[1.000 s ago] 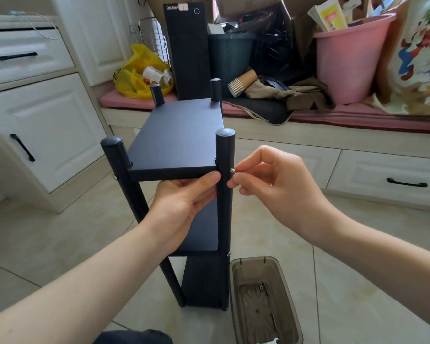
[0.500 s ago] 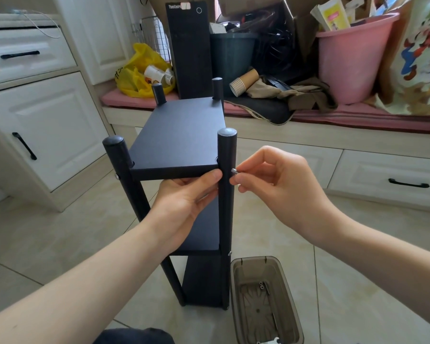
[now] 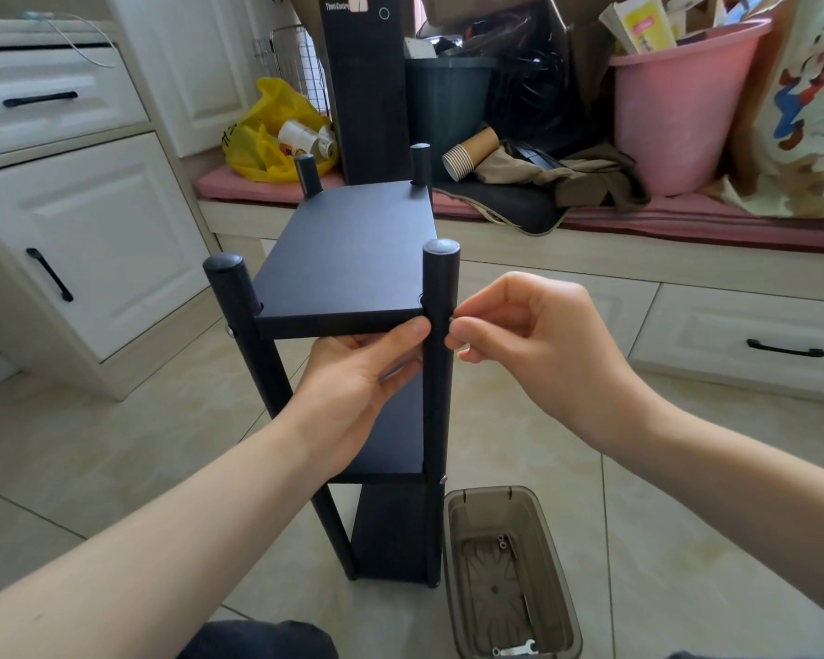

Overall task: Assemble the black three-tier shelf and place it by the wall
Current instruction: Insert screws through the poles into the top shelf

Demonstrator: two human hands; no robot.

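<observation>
The black three-tier shelf [image 3: 353, 259] stands upright on the tiled floor in front of me, with four round posts rising past its top board. My left hand [image 3: 358, 378] grips the front edge of the top board from below, thumb against the near right post [image 3: 438, 373]. My right hand [image 3: 519, 335] pinches a small silver screw [image 3: 451, 319] against the right side of that post, level with the top board. Another screw head [image 3: 230, 331] shows on the near left post.
A brown translucent plastic box [image 3: 557, 587] with a few small parts and a little wrench lies on the floor right of the shelf's foot. White cabinets stand at left. A bench behind carries a pink bucket [image 3: 676, 111], a yellow bag, paper cups and a black board.
My right hand's fingers have shifted slightly at the screw, staying at the same spot on the post. The left hand and shelf stay where they were.
</observation>
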